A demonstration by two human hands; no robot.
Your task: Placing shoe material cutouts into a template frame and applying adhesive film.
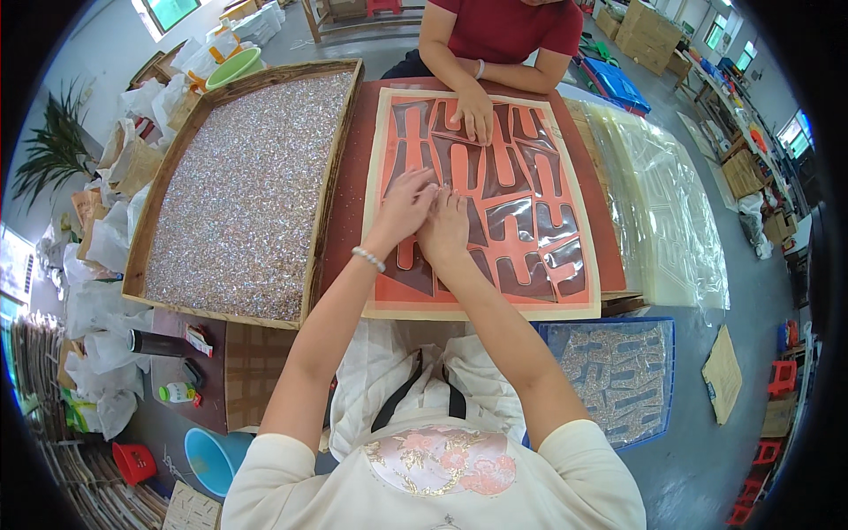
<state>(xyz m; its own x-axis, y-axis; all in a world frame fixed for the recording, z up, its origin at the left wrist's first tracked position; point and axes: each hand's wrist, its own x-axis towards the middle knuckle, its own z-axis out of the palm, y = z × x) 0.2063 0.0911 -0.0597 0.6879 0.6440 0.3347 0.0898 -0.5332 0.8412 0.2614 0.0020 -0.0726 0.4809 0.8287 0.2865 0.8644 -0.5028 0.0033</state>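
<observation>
A large sheet (570, 311) with a pale border and coral ground lies in front of me. On it are shiny dark brown film panels (406, 276) with long coral cut-out shapes between and inside them. My left hand (406, 205) rests on the sheet's left-middle part, its fingers stretched toward the right. Close beside it, my right hand (444, 230) lies on the same film, fingers forward and fingertips down. The two hands meet near the thumbs, and nothing held shows in either. Across the table, a co-worker's hand (474, 113) touches the sheet's far part.
A wooden-framed tray (334, 190) of glittery bits stands to the left. Clear plastic sheets (676, 212) are stacked at the right. Below them sits a blue-edged tray (669, 380) with glittery cut shapes. A light blue bucket (212, 459) and red basin (134, 462) stand lower left.
</observation>
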